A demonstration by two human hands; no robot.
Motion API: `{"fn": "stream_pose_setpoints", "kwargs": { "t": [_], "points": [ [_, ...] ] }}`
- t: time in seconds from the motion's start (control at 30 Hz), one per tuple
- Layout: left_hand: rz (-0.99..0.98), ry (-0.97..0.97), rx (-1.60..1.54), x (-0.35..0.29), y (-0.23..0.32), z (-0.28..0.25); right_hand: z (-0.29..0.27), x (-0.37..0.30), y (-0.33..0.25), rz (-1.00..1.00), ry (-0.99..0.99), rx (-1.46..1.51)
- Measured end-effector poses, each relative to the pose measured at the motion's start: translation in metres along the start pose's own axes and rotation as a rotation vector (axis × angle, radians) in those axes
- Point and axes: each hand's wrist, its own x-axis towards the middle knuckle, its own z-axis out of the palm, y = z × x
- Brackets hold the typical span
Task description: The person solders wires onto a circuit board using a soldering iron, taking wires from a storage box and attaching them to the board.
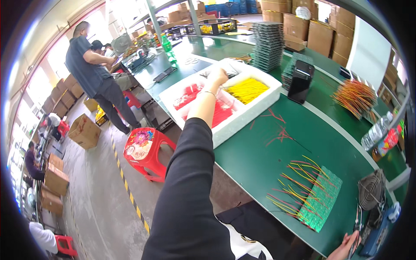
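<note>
A green desk with a pale strip along it is shown. A white foam box is set on its left part, near the front edge. Behind the box, a tall stack of grey trays is stood, and a dark phone is propped upright to the right. A few loose red wires are scattered mid-desk. Nearer the front, a shiny green panel is laid flat, its left side overlain by red and yellow wires. At the far right, a coiled metal holder is placed.
</note>
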Motion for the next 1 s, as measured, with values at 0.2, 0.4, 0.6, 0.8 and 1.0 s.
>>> {"fn": "stream_pose_setpoints", "kwargs": {
  "t": [0.2,0.4,0.6,0.8,1.0],
  "points": [
    [-0.043,-0.018,-0.187,-0.009,0.004,-0.005,0.007,0.001,-0.002,0.012,0.005,-0.052],
    [-0.028,0.100,-0.296,0.019,-0.041,0.008,0.004,0.021,0.027,0.075,-0.155,0.132],
    [-0.144,0.108,-0.839,0.007,-0.009,0.003,-0.017,0.026,0.046,0.090,-0.136,0.115],
    [-0.160,0.126,-0.781,-0.002,-0.004,-0.012,-0.025,0.029,0.049,0.082,-0.185,0.098],
    [-0.174,0.102,-1.000,0.001,-0.013,-0.017,-0.024,0.029,0.050,0.054,-0.182,0.079]
  ]
}}
